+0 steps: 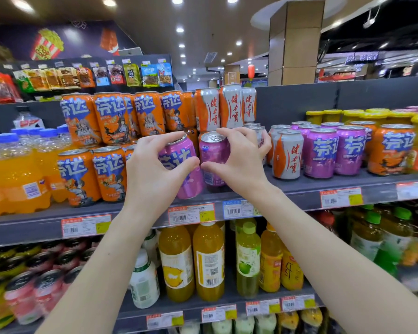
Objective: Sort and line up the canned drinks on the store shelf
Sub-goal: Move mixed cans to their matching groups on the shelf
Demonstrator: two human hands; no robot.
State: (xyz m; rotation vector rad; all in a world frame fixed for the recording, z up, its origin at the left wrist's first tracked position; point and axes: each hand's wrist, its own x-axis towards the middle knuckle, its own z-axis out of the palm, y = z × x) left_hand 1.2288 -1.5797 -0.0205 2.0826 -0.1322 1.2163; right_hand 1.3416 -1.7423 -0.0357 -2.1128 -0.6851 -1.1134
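Two grips, frame centre: left hand [155, 172] holds tilted purple can [187, 174], right hand [241, 162] holds 2nd purple can [212, 153]; orange cans [94, 172] close on left, white cans [287, 155] on right.

Recessed ceiling lights [179, 29] glow above a brown square pillar [297, 42]

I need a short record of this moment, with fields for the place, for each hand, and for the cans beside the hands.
place: store shelf, row of canned drinks
left hand: holds a purple can, tilted
right hand: holds a second purple can, nearly upright
the two held cans: side by side, close together
to the left: orange cans, stacked in two layers
to the right: white-and-orange cans, then more purple cans
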